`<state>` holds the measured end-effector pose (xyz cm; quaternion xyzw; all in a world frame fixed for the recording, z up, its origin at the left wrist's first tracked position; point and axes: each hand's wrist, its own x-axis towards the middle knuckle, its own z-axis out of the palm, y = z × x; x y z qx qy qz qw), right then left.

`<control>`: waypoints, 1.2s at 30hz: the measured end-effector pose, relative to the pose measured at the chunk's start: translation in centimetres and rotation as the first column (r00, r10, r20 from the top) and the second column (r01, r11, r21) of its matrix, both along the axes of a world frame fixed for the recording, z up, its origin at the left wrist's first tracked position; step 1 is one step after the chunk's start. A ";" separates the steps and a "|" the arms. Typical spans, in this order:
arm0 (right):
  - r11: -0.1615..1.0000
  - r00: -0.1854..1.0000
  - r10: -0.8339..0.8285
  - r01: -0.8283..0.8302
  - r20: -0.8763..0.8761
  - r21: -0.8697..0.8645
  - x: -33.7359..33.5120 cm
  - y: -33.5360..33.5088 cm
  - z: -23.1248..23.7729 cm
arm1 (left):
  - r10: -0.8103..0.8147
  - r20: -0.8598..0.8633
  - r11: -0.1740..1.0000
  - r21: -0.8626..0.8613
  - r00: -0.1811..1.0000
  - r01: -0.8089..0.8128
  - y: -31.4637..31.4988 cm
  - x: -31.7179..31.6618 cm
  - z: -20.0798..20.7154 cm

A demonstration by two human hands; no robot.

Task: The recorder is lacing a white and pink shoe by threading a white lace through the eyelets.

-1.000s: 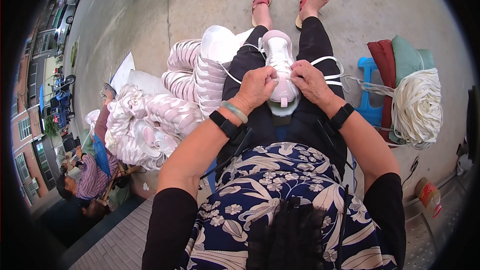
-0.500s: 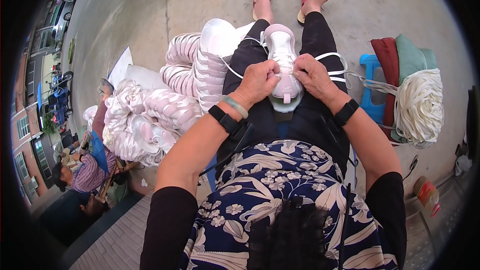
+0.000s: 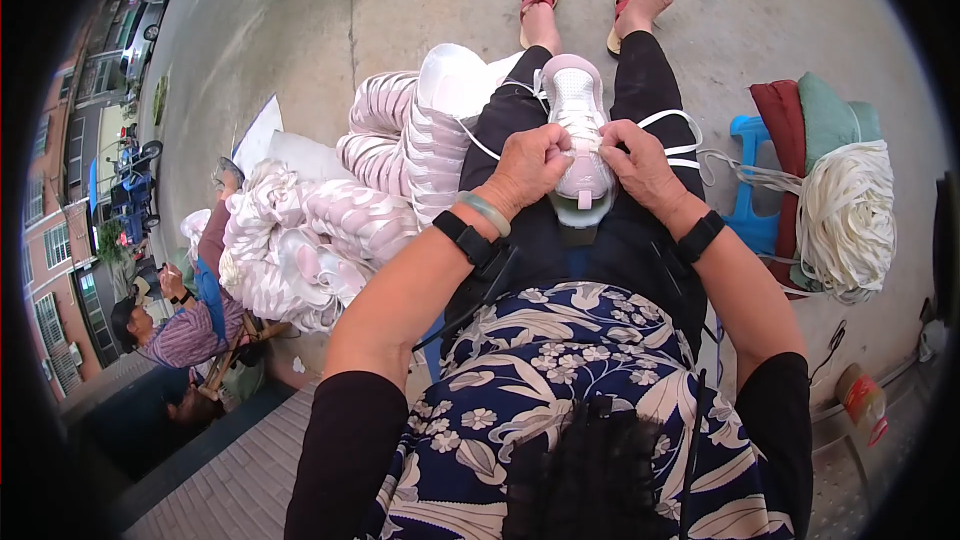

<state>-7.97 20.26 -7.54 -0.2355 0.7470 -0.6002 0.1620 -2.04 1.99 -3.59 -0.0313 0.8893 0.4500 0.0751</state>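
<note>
A pink and white sneaker upper lies along my lap between my thighs, its toe pointing away from me. White shoelace crosses its front and loops out on both sides. My left hand is closed in a pinch at the left eyelet edge, near the tongue. Opposite it, my right hand pinches at the right edge, thumb and forefinger together. Both appear to grip the lace, though the fingertips hide most of what is between them.
Stacks of similar pink and white uppers stand left of my legs, with a heap of more uppers nearer. On the right, a bundle of white laces rests beside red and green cushions on a blue stool. Another person sits far left.
The whole view has shifted slightly, so things sit a little further right. My hands remain at the eyelets, the right fingers slightly more lifted. The other person has raised a hand.
</note>
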 end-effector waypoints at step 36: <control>0.982 0.882 0.028 0.064 -0.470 0.178 -0.6 1.7 2.5 | -0.032 -0.093 0.999 0.001 0.995 0.033 -1.3 -0.1 0.3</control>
